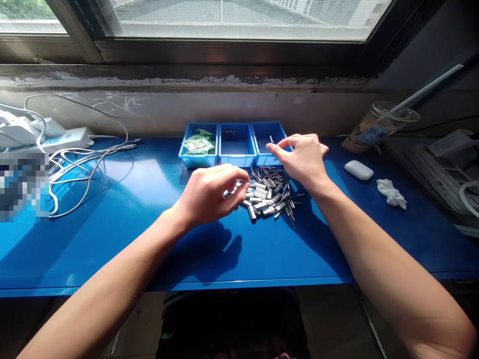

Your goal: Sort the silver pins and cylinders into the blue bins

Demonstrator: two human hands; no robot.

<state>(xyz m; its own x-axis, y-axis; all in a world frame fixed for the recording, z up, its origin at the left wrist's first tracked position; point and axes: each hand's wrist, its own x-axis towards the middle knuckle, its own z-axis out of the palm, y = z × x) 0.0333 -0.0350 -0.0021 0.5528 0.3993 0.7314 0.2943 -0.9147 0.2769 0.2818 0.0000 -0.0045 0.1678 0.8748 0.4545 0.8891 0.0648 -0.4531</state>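
My right hand point(305, 157) is over the front of the right-hand blue bin point(266, 160). Thumb and forefinger pinch a rivet point(271, 139), its thin end pointing up. Left of the pile, my left hand point(211, 192) is closed in a pinch; a sliver of metal shows at its fingertips, too small to name. Between and below the hands lies a loose heap of silvery hexagonal metal spacers point(258, 199) and dark thin-stemmed rivets point(290, 212). A short row of dark cylinders point(228, 134) stands at the back of the middle bin point(237, 160).
Green-printed packets point(200, 143) fill the left bin point(198, 161). White cables point(88, 154) and a power strip point(71, 139) lie at the left. A drink cup with straw point(377, 127), a white case point(359, 170) and crumpled tissue point(391, 193) sit right. The window wall stands behind.
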